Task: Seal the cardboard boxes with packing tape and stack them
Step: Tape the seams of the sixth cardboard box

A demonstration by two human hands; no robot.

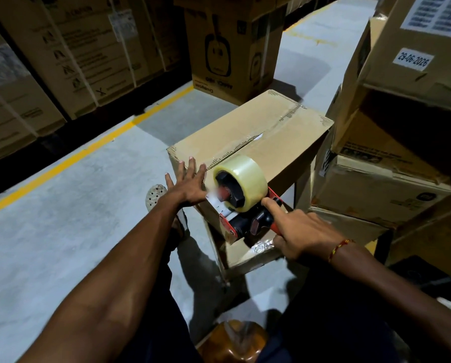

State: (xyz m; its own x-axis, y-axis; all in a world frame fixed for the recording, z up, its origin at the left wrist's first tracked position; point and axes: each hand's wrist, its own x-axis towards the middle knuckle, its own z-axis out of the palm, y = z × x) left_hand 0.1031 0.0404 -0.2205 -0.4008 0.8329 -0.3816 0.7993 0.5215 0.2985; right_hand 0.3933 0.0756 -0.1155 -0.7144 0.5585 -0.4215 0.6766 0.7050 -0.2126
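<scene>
Taping is judged partly done: clear tape already lies along the top seam of the box (250, 142), which rests on another carton beside the stack (392, 142). The dispenser (245, 203) is gripped by the right hand (303, 231) at the near edge, forefinger extended; the left hand (190, 184) is pressed flat, fingers spread. Stacking remains. Blur hides the tape end.
</scene>
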